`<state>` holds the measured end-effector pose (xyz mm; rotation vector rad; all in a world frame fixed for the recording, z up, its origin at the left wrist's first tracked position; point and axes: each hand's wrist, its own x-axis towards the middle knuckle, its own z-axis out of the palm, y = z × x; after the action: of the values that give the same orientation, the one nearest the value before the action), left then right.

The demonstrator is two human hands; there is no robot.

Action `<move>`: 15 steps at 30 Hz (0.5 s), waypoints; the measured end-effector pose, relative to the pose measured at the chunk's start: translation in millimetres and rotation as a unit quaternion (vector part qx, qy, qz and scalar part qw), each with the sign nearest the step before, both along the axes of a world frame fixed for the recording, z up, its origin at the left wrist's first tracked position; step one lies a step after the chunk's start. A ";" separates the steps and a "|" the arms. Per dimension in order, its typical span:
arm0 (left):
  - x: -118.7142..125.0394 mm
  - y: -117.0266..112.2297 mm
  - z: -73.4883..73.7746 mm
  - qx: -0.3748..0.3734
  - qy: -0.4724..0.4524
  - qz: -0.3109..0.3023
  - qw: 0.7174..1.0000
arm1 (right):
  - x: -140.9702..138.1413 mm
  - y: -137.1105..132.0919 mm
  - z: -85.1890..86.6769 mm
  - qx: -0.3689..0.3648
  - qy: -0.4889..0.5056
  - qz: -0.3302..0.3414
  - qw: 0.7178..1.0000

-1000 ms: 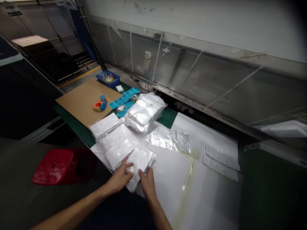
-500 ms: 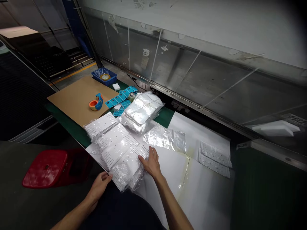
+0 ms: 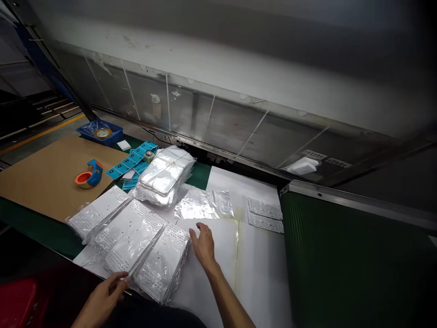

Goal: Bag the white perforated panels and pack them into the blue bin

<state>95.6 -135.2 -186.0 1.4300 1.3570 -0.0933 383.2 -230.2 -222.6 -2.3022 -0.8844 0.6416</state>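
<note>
- If 12 o'clock is straight ahead of the right hand (image 3: 203, 246), the left hand (image 3: 100, 298) sits at 8 o'clock, at the near edge of the worktop (image 3: 34, 218).
- Left fingers (image 3: 119, 279): half curled at the lower corner of the middle bagged packet (image 3: 131, 237). Whether they pinch its clear plastic, I cannot tell.
- Right fingers (image 3: 196, 234): spread open and holding nothing, resting on a white sheet (image 3: 218, 241).
- Three clear plastic bags of white perforated cards lie side by side at 9 o'clock. The nearest bagged packet (image 3: 162, 269) is just beside the right hand, with the middle one touching it, and the far bagged packet (image 3: 92, 216) lies beyond.
- 11 o'clock: a string-tied bundle of clear bags (image 3: 165, 175), with a strip of blue labels (image 3: 131, 158) and a small can (image 3: 149, 156) behind it.
- 12 o'clock: a flat, crumpled clear bag (image 3: 203, 205) on the white sheet.
- 2 o'clock: two stacks of printed perforated sheets (image 3: 264, 214).
- 10 o'clock: an orange-and-blue tape dispenser (image 3: 89, 175) on a cardboard sheet (image 3: 51, 173), and farther off a blue tray (image 3: 100, 132) holding a tape roll (image 3: 103, 133).
- 8 o'clock, past the left hand: a red plastic stool (image 3: 17, 303).
- 3 o'clock: a ribbed green panel (image 3: 341, 259).
</note>
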 end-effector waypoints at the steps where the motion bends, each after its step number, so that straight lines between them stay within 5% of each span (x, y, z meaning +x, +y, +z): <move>1: 8.6 7.3 10.2 0.020 -0.016 -0.020 0.999 | 9.7 3.3 -0.7 -0.005 -0.004 0.001 1.000; 4: 49.5 22.8 40.6 0.052 -0.111 -0.066 0.990 | 35.3 29.2 -11.4 -0.029 -0.006 0.040 0.999; 7: 91.0 30.4 55.9 0.068 -0.175 -0.067 0.980 | 46.0 67.6 -26.6 -0.061 -0.009 0.088 0.994; 15: 125.2 38.8 47.5 0.068 -0.239 -0.033 0.968 | 43.4 113.6 -57.0 -0.111 -0.029 0.146 0.983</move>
<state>220.8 -96.4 -138.6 1.4915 0.9316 0.2916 426.6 -116.6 -279.6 -2.4171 -1.2502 0.8367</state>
